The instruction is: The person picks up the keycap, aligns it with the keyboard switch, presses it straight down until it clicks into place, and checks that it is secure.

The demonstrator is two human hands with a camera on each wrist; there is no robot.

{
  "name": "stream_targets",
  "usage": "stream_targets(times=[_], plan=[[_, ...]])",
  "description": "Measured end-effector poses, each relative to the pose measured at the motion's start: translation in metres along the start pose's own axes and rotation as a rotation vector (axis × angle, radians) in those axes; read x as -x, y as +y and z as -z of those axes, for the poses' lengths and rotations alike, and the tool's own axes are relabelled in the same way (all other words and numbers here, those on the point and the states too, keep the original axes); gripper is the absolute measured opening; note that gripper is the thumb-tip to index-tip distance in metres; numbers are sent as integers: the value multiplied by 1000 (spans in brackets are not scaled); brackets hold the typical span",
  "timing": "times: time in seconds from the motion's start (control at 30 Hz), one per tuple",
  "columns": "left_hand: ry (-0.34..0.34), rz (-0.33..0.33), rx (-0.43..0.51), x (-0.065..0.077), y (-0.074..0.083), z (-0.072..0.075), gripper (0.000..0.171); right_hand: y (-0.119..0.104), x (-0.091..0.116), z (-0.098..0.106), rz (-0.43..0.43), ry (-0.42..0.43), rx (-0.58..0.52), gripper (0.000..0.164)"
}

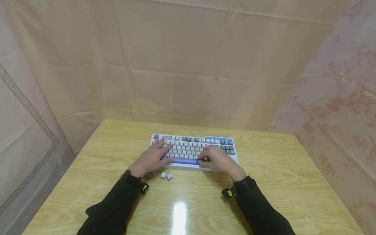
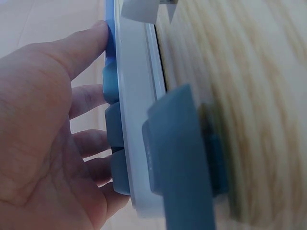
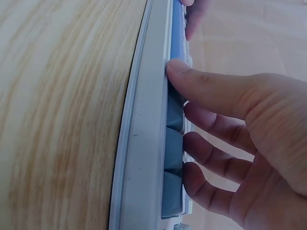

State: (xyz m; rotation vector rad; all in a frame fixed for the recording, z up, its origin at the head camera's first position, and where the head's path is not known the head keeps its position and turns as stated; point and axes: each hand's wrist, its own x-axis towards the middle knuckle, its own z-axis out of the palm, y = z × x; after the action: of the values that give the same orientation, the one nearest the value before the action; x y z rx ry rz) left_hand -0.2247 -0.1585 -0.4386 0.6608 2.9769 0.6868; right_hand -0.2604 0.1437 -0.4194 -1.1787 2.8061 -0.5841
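A white keyboard (image 1: 185, 148) with white and blue-grey keys and a purple space bar (image 1: 185, 161) lies on the table. My left hand (image 1: 151, 159) spreads over its left end, fingers on the keys and thumb at the space bar. In the left wrist view, the left thumb (image 2: 88, 48) reaches the blue bar beside a row of blue-grey keys. My right hand (image 1: 218, 160) rests on the lower right keys with bent fingers. The right thumb (image 3: 206, 86) touches the front row near the space bar's end, and the other right fingertips meet the keys behind.
Two loose white keycaps (image 1: 165, 176) lie in front of the keyboard. A dark keycap (image 1: 148, 175) sits beside the left wrist; blue-grey keycaps (image 2: 180, 153) loom large in the left wrist view. Beige cloth (image 1: 191, 65) hangs behind the wooden table (image 1: 264, 182).
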Motion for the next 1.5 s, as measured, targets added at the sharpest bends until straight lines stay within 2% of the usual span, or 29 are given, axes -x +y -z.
stream_targets(times=[0.23, 0.53, 0.8, 0.97, 1.23, 1.33, 1.4, 1.5], plan=[[-2, 2, 2, 0, -1, -1, 70, 2, 0, 0, 60, 8, -12, 18], [-2, 6, 11, 1, 0, 1, 69, 1, -2, -2, 34, 17, -21, 13], [1, 5, 14, 1, -1, 0, 69, 2, -3, -5, -42, 18, -100, 5], [3, -2, 23, 1, -1, 0, 69, 4, -1, -6, -22, 20, -102, 5], [2, 2, 15, 0, -1, 1, 69, 5, 1, 3, 2, -92, -162, 9], [2, 5, 12, 1, -1, 1, 69, 10, 3, 5, 54, -113, -156, 13], [0, 3, 9, 1, -1, 1, 69, 17, 6, 5, 90, -88, -134, 16], [1, 0, 11, 1, -1, 1, 68, 31, 14, 5, 114, 34, -62, 26]])
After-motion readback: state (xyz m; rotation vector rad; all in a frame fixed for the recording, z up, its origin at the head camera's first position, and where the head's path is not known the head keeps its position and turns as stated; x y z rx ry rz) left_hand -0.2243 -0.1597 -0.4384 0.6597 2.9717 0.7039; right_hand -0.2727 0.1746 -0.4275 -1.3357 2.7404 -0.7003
